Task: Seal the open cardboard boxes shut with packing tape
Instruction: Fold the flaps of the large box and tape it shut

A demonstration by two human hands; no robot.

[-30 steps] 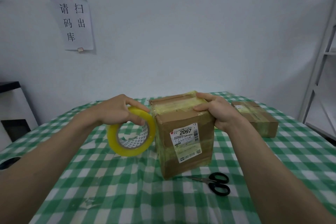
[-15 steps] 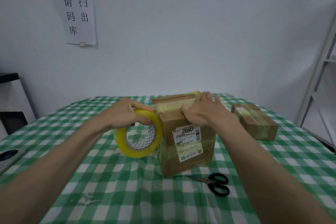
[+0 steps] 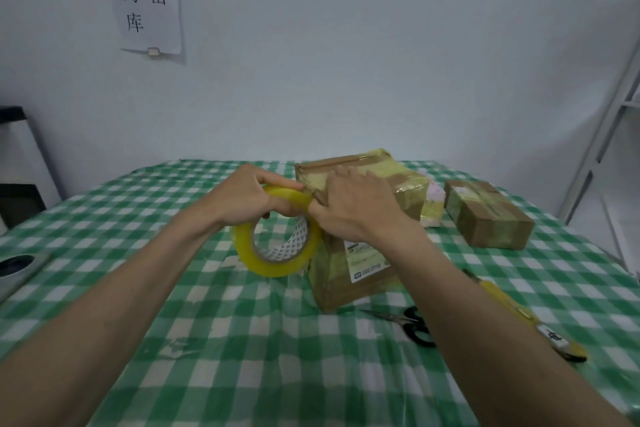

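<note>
Left hand (image 3: 254, 196) fingers grip yellow tape roll (image 3: 277, 246) at frame center, touching brown box (image 3: 349, 274). Right hand (image 3: 356, 208) lies flat, fingers straight, on box top; box partly yellow-taped, white label.

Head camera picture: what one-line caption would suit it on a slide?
Left hand grips a yellow tape roll beside a tall brown cardboard box; right hand rests on it.

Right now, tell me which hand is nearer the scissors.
Right. The right hand rests on the tall box, directly behind the scissors; the left hand grips the tape roll, farther left.
</note>
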